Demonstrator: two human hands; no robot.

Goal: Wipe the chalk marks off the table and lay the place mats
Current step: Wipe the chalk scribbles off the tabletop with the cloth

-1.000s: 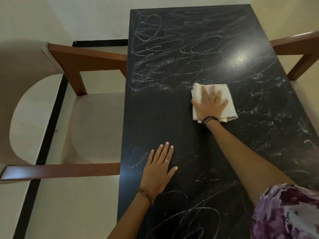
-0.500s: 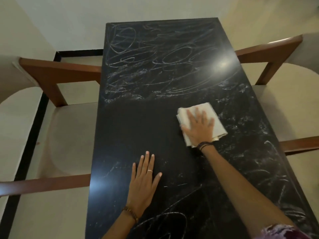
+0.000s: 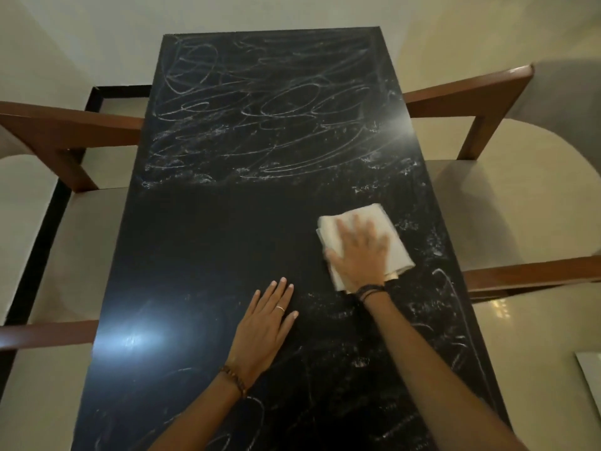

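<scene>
White cloth (image 3: 383, 236) flat under right hand (image 3: 361, 255), on table (image 3: 208, 242).

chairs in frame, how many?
2. One chair at the table's left side, one chair at its right side, both with wooden arms and pale seats. More may sit outside the view at the near or far end.

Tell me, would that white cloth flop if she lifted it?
Probably. The cloth lies folded in soft layers under the right hand, so it would likely droop and unfold. It looks thin, so probably light. Pushed flat, it seems to slide easily over the table.
</scene>
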